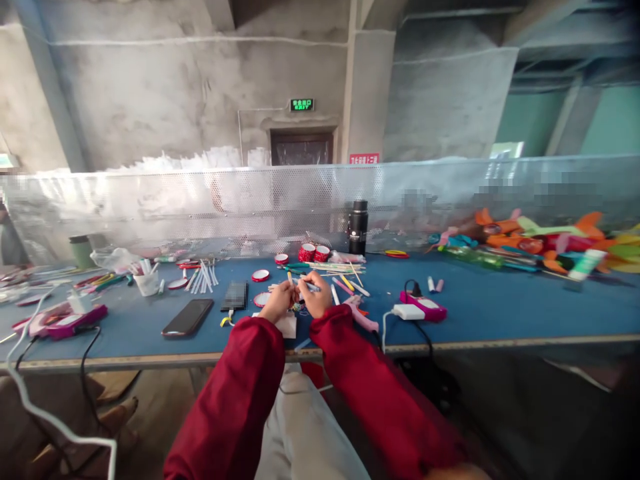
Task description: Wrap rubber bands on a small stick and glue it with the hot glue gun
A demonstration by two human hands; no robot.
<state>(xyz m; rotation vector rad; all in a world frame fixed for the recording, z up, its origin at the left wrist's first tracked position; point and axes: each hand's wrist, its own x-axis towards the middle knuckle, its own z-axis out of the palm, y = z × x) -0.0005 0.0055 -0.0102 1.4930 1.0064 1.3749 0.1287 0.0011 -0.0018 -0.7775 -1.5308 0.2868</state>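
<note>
My left hand (280, 300) and my right hand (319, 295) meet just above the front part of the blue table. The right hand is closed on a slim pale marker (313, 287) that points toward the left. The fingers of my left hand are pinched together, with a small yellow-tipped piece (289, 275) sticking up at them; its kind is too small to tell. Beneath the hands lies a pale flat piece (287, 327), partly covered. Right of them are a pink glue gun (361, 313) and several loose markers (345, 285).
A phone (187, 317) and a dark power bank (235, 296) lie left. Red-rimmed round pieces (261, 275) and a black bottle (358, 227) stand farther back. A magenta power strip (424, 307) with cords sits right, before a colourful pile (550, 240). A perforated screen (175, 207) borders the back.
</note>
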